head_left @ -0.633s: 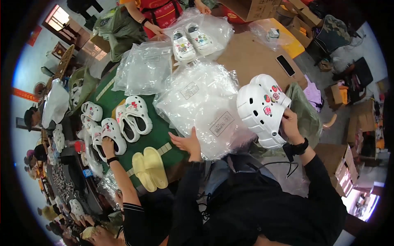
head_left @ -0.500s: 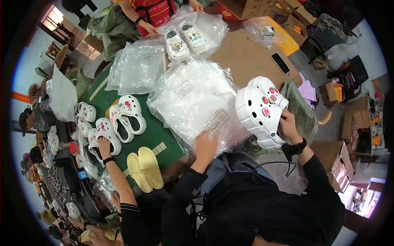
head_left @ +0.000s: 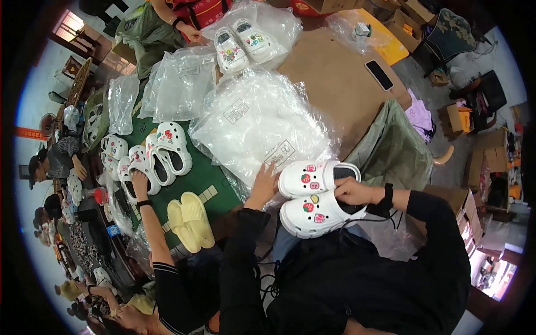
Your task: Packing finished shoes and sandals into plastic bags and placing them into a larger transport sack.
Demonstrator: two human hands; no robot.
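Observation:
My right hand is closed on a pair of white clogs with strawberry and other coloured charms, gripping them at the heel openings. Their toes point left, just above my lap. Beside the toes, my left hand touches the near edge of a clear plastic bag, its visible fingers stretched and apart. That bag lies flat on the table with printed panels on it. Beyond it, another pair of white clogs rests on clear plastic.
Left on the green table top are yellow slippers and several white clogs; a co-worker's hand holds one. Another person's hand is at the far side. A phone lies on brown board. Green sacking hangs right.
My right hand has brought the clogs left and down, turning their toes toward my left hand. My left hand has shifted slightly left along the bag's edge. One far co-worker hand no longer shows.

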